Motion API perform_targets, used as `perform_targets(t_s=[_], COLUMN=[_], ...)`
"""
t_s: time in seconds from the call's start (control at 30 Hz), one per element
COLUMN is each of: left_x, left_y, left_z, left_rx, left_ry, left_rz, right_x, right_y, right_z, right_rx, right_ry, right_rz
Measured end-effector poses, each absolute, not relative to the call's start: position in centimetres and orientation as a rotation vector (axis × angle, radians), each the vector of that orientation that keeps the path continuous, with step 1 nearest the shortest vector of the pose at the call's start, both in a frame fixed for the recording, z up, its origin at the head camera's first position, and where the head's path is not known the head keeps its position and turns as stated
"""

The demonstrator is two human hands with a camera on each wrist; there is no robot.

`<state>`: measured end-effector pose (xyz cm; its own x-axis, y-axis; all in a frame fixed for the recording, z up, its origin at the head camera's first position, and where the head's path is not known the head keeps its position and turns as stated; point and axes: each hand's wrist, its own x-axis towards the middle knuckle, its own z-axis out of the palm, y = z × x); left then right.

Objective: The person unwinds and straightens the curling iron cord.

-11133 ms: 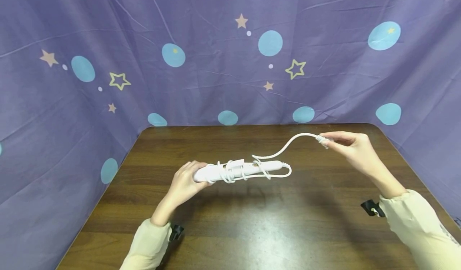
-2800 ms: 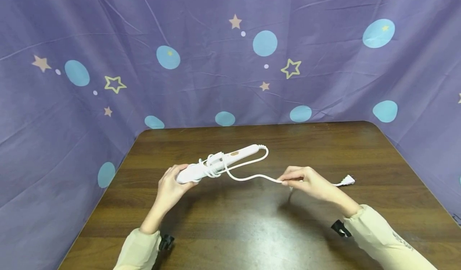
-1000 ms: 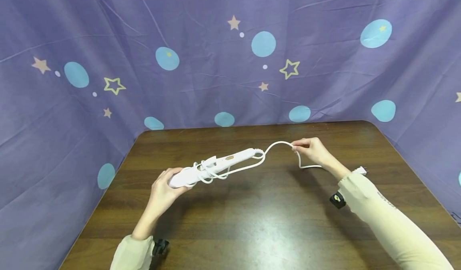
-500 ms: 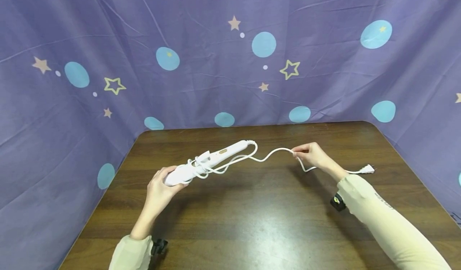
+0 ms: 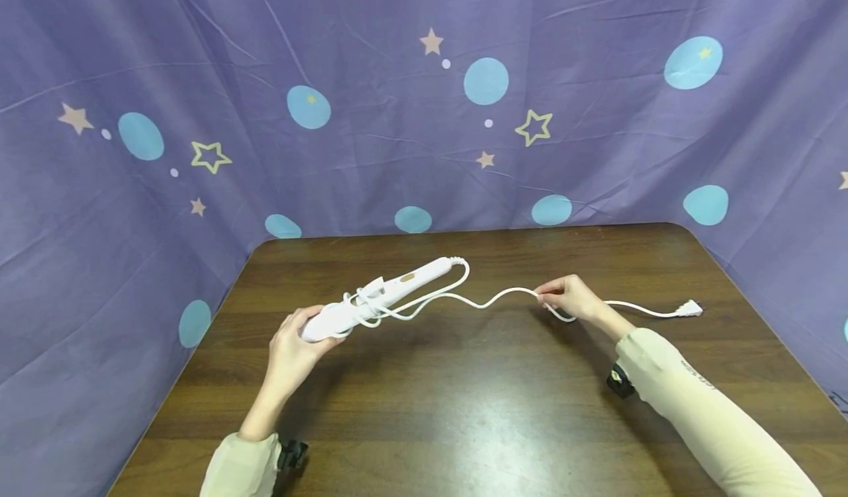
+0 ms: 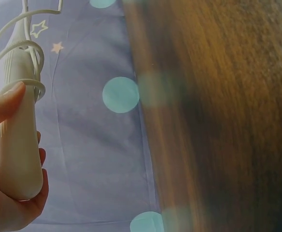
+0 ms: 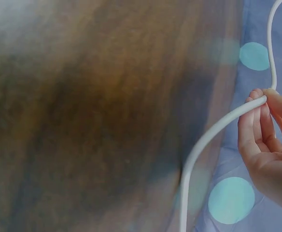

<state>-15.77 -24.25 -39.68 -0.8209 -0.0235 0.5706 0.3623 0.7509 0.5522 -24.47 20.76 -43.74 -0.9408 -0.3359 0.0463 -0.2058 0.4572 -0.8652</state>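
My left hand (image 5: pixel 291 350) grips the wide end of a white wand-shaped appliance (image 5: pixel 427 272), held at a slant above the table. Loops of its white cord (image 5: pixel 506 291) wrap around the body near my fingers. In the left wrist view the thumb lies on the appliance (image 6: pixel 18 145) beside a cord loop (image 6: pixel 37 83). My right hand (image 5: pixel 573 298) pinches the cord between thumb and fingertips, to the right of the appliance. The right wrist view shows the cord (image 7: pixel 199 142) running out both sides of that pinch. A white plug (image 5: pixel 689 308) is at the cord's far end.
A brown wooden table (image 5: pixel 424 409) with rounded far corners lies under both hands. Behind it and at the sides hangs a purple curtain (image 5: pixel 397 166) with stars and blue dots. Black straps (image 5: pixel 619 381) are at both wrists.
Over the last second the appliance shifted left and my right hand moved lower. The plug slid right. Compared with the earliest frame, my right hand holds the cord farther from the plug.
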Motion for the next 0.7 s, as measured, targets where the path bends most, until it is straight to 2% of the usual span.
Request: perform_targets(t_s=[0.23,0.7], left_x=[-15.8,-16.0], left_y=[-24.4,-24.2], left_z=[-40.1,-40.3], left_rx=[-0.243,-0.219], left_ry=[-2.390,-2.411], left_rz=[-0.915,-0.911], right_x=[-24.5,-24.1], right_y=[20.7,20.4], right_z=[-44.9,-45.9], right_rx=[-0.495,-0.703], right_ry=[2.527,2.503], right_rz=[-1.474,-1.324])
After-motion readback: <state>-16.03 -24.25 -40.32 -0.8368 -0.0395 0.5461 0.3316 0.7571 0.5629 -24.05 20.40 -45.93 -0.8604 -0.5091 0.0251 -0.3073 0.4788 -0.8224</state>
